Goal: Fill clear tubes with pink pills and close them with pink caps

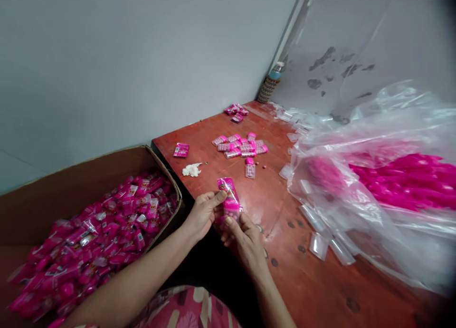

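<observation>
In front of me, at the table's near left edge, both hands hold a small pink printed packet [230, 188]; a pink cap and small pink balls show through its lower part. My left hand [204, 215] pinches its left side, with the thumb on the printed face. My right hand [246, 238] is closed on its lower end, thumb on top; the fingers behind are partly hidden. Just beyond lies one clear candy box [250, 171] with a pink cap. Further back is a loose cluster of similar filled candy boxes [245, 147].
A cardboard box [167, 168] full of pink packets [117, 223] stands left. On the red table [281, 233] are a flat pink wrapper [181, 150], white crumpled stuff [191, 169], more wrappers [236, 111], a bottle [270, 84], clear empty containers [318, 246] and a plastic bag of pink caps [409, 180].
</observation>
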Demonstrator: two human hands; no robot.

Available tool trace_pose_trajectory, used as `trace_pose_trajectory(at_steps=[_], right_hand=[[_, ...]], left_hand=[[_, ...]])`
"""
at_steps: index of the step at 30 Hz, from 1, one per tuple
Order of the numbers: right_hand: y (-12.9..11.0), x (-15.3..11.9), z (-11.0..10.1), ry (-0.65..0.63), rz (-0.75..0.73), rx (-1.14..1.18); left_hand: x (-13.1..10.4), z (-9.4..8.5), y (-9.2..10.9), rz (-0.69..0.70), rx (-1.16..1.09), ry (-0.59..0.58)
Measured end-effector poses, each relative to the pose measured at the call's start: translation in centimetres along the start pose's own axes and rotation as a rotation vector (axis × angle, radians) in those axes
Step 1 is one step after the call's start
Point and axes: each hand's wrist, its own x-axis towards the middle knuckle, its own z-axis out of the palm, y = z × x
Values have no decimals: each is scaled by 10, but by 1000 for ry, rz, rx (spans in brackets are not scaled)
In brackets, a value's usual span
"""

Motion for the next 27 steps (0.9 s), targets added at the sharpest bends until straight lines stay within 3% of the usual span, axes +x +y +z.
trace_pose_trajectory(at_steps=[8,14,17,20,25,27], right_hand=[[2,-3,-5,157,-60,-187],[3,1,-6,-41,61,168],[3,-1,-5,73,21,28],[2,-2,-5,166,-32,-126],[3,0,-7,-83,63,214],[4,1,-8,-93,67,241]], left_hand=[[4,2,-3,-61,156,11],[5,-2,-1,-29,410,-68],[4,-2,-4,-3,458,-41],[3,0,-7,-11,356,-22],[0,2,-2,-115,288,-143],[-1,1,0,-155,310,-201]])
